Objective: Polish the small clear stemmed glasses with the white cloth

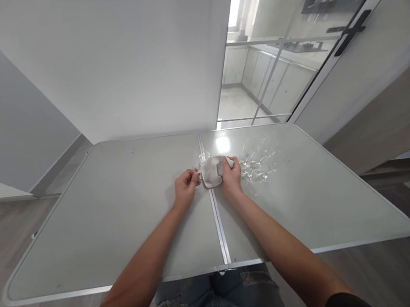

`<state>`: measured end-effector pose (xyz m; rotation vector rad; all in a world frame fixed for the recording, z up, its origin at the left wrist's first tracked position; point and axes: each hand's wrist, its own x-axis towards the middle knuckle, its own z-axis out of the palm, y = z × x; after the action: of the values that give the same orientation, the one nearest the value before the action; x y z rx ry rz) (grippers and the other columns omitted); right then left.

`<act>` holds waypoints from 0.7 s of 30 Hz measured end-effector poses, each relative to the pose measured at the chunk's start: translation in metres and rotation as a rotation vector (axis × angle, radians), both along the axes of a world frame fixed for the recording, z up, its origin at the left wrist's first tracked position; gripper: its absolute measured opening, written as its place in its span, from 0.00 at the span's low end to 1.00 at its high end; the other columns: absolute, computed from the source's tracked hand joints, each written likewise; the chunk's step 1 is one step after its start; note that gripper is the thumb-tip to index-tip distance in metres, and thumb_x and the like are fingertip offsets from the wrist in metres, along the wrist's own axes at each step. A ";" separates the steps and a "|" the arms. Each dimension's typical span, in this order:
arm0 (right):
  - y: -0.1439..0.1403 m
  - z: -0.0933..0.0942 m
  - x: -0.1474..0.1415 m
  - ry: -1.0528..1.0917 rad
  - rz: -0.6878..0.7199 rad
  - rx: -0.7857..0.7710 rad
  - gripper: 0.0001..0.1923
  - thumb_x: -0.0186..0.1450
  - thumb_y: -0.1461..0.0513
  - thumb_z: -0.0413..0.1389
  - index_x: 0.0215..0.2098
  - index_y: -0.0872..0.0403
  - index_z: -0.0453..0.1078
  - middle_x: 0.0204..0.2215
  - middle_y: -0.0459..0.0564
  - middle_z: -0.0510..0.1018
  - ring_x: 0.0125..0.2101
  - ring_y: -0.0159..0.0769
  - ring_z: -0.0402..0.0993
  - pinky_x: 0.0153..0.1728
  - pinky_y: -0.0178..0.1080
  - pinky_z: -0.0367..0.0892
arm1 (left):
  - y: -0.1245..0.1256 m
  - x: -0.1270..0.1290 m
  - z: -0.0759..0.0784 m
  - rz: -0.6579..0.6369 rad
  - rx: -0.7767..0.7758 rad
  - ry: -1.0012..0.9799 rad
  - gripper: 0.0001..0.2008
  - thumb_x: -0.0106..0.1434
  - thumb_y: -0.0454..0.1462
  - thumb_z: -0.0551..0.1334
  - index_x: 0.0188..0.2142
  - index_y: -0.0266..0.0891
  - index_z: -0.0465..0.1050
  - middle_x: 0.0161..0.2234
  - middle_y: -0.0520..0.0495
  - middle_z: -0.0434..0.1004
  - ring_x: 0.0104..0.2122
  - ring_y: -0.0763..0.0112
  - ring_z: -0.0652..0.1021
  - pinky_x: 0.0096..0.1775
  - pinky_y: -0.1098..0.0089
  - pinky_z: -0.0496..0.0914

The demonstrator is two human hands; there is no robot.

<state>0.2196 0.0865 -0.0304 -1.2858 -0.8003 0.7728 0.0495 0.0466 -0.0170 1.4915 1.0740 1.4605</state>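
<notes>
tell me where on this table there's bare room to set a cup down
Most room is on the table's left, between its edge and the left forearm. Another patch lies between the right forearm and right edge, nearer than the clear pieces. Crowded: the left hand, right hand and cloth by the seam, plus those pieces.

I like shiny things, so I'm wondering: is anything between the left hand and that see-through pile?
Yes: the pale grey cloth and the right hand gripping it are between the left hand and the see-through pile.
</notes>
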 end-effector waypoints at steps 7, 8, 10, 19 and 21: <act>-0.016 0.028 -0.003 -0.272 0.184 0.016 0.15 0.60 0.54 0.58 0.21 0.53 0.64 0.25 0.46 0.69 0.30 0.34 0.66 0.33 0.36 0.63 | 0.000 0.003 0.001 -0.027 -0.008 -0.009 0.19 0.68 0.50 0.59 0.27 0.39 0.70 0.24 0.50 0.70 0.35 0.68 0.76 0.35 0.71 0.68; -0.018 0.029 -0.006 -0.133 0.260 -0.044 0.15 0.60 0.53 0.58 0.22 0.52 0.64 0.23 0.44 0.67 0.27 0.34 0.65 0.30 0.36 0.63 | -0.001 0.004 0.001 -0.030 -0.004 0.017 0.19 0.69 0.49 0.59 0.27 0.39 0.70 0.24 0.50 0.70 0.32 0.69 0.75 0.34 0.71 0.66; -0.020 0.029 -0.013 0.174 0.405 -0.128 0.13 0.58 0.52 0.59 0.26 0.52 0.66 0.23 0.45 0.69 0.26 0.34 0.66 0.28 0.36 0.64 | -0.001 0.005 0.000 -0.027 -0.003 0.080 0.19 0.69 0.49 0.59 0.27 0.39 0.69 0.23 0.52 0.68 0.27 0.73 0.70 0.31 0.72 0.63; -0.027 0.036 -0.017 0.474 0.832 -0.098 0.14 0.59 0.52 0.56 0.36 0.53 0.71 0.30 0.50 0.78 0.33 0.41 0.75 0.32 0.39 0.69 | 0.000 0.003 0.001 0.131 -0.037 0.084 0.22 0.68 0.49 0.59 0.23 0.38 0.64 0.20 0.54 0.60 0.23 0.75 0.61 0.27 0.72 0.55; -0.026 0.031 -0.021 0.404 0.794 -0.049 0.18 0.56 0.54 0.63 0.43 0.51 0.70 0.35 0.48 0.79 0.34 0.38 0.75 0.34 0.37 0.69 | 0.001 0.003 0.000 0.112 -0.026 0.113 0.20 0.69 0.48 0.58 0.25 0.38 0.67 0.21 0.54 0.63 0.24 0.75 0.63 0.27 0.72 0.57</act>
<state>0.1989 0.0606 0.0007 -0.7810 -0.9599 1.6320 0.0530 0.0474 -0.0173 1.5320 1.2576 1.4463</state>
